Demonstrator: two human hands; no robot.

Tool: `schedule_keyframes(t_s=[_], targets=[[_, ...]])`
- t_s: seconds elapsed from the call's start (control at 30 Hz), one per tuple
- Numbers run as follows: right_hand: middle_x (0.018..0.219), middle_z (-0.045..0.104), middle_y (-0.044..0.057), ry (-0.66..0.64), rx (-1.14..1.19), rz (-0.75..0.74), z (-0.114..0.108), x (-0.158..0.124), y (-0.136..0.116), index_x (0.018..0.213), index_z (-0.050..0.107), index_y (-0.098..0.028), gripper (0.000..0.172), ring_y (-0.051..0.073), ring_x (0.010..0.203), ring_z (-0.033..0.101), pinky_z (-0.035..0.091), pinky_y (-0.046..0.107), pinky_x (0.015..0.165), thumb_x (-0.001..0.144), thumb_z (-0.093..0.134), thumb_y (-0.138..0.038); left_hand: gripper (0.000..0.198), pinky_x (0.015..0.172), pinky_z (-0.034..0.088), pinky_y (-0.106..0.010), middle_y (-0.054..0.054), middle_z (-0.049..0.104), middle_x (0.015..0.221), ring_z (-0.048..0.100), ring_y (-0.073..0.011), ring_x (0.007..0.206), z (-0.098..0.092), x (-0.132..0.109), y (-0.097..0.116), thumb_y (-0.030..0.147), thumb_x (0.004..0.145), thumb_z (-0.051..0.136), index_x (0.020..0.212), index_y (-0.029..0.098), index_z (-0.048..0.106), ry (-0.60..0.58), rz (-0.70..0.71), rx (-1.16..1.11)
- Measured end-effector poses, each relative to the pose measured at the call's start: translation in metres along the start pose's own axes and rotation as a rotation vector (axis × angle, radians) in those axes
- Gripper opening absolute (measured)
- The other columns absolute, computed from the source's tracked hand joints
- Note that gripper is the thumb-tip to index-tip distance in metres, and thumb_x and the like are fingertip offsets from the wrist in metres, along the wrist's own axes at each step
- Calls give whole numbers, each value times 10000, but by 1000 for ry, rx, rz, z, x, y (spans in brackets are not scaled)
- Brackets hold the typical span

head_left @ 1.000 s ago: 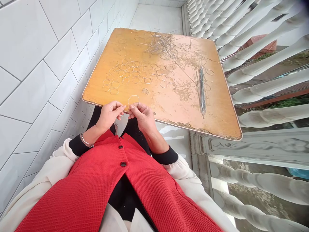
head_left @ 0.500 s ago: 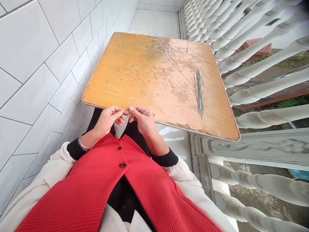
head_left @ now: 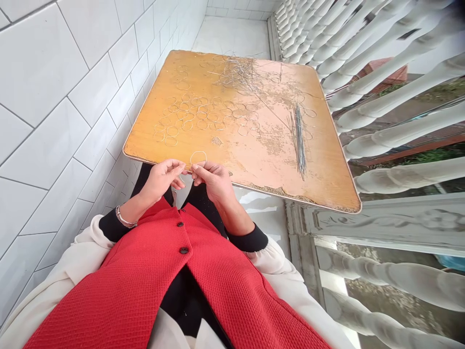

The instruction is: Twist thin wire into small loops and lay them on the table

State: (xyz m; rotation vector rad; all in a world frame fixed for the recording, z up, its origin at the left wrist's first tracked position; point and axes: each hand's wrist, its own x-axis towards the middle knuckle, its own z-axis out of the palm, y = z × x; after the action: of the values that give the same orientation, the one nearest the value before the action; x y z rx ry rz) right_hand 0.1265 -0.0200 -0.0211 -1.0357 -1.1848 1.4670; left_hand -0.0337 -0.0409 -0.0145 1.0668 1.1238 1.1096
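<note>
A thin wire loop (head_left: 198,157) stands just above the near edge of the worn wooden table (head_left: 327,179). Both hands pinch its lower ends. My left hand (head_left: 163,177) holds the left end between thumb and fingers, and my right hand (head_left: 212,177) grips the right end. Several finished wire rings (head_left: 198,116) lie in rows on the table's left half. A bundle of straight wire pieces (head_left: 300,138) lies toward the right side. A tangle of loose wires (head_left: 243,72) sits at the far edge.
A white tiled wall (head_left: 54,97) runs along the left. White balusters (head_left: 381,72) of a railing stand to the right, close to the table. My red vest (head_left: 163,291) fills the bottom of the view.
The wire loop has become slightly smaller and rounder between my fingers. My hands stay at the table's near edge, and the view has shifted a little.
</note>
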Motion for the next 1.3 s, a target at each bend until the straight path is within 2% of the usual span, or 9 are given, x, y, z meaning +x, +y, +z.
schedule_keyframes(t_s=[0.1, 0.23, 0.3, 0.37, 0.53, 0.7, 0.83, 1.07, 1.3], targets=[[562, 592, -36, -66, -48, 28, -1, -1, 1, 656, 656, -182, 315, 63, 448, 475, 425, 223, 488, 690, 782, -469, 210, 472, 453, -173, -11, 694, 821, 557, -43, 494, -4, 7, 11, 350, 853, 672, 913, 149, 661, 24, 76, 167], [575, 608, -20, -114, -132, 44, -3, -2, 3, 641, 659, -174, 387, 69, 473, 491, 434, 226, 510, 689, 789, -536, 32, 513, 442, -170, 20, 655, 669, 524, -46, 508, 0, 13, 22, 171, 794, 677, 810, 148, 661, -8, 109, 313], [592, 619, -12, -115, -161, 42, -4, -3, 2, 665, 676, -174, 404, 79, 501, 511, 445, 229, 527, 698, 781, -562, 33, 524, 454, -178, 20, 647, 639, 536, -55, 513, 2, 13, 23, 148, 800, 643, 767, 147, 651, -2, 124, 344], [623, 633, -7, -79, -157, 16, -5, -4, 1, 706, 692, -176, 396, 82, 519, 516, 451, 230, 536, 714, 771, -564, 52, 522, 464, -184, 16, 651, 645, 555, -62, 517, 3, 12, 22, 163, 807, 634, 759, 148, 649, 21, 139, 366], [651, 641, -14, 120, -131, -110, 0, -6, -1, 822, 698, -193, 340, 88, 515, 507, 457, 250, 530, 739, 758, -518, 61, 498, 452, -171, 24, 634, 625, 566, -59, 499, 3, 11, 19, 140, 801, 618, 747, 146, 645, 48, 154, 410], [601, 624, -23, 194, -234, -207, 4, -7, 1, 848, 703, -183, 235, 98, 495, 526, 453, 263, 530, 787, 705, -410, 78, 500, 466, -164, 35, 626, 598, 563, -57, 489, 6, 8, 19, 84, 774, 605, 784, 142, 657, 58, 116, 339], [592, 628, -20, 231, -295, -217, 5, -8, 2, 838, 709, -184, 195, 107, 491, 549, 467, 267, 536, 806, 657, -370, 53, 474, 443, -167, 31, 619, 582, 543, -57, 471, 8, 6, 20, 126, 786, 620, 743, 143, 645, 56, 92, 290], [619, 650, -12, 260, -308, -206, 5, -9, 1, 831, 708, -202, 174, 114, 493, 558, 488, 274, 536, 796, 640, -359, 18, 526, 456, -192, 9, 658, 643, 570, -74, 524, 7, 7, 15, 157, 769, 646, 774, 150, 662, 54, 106, 292], [658, 644, -7, 254, -307, -160, -1, -3, 0, 852, 692, -184, 270, 105, 525, 580, 503, 261, 562, 793, 676, -447, 248, 618, 437, -229, -13, 679, 704, 530, -83, 588, -2, 6, 15, 384, 851, 629, 798, 147, 678, -71, 70, 360]])
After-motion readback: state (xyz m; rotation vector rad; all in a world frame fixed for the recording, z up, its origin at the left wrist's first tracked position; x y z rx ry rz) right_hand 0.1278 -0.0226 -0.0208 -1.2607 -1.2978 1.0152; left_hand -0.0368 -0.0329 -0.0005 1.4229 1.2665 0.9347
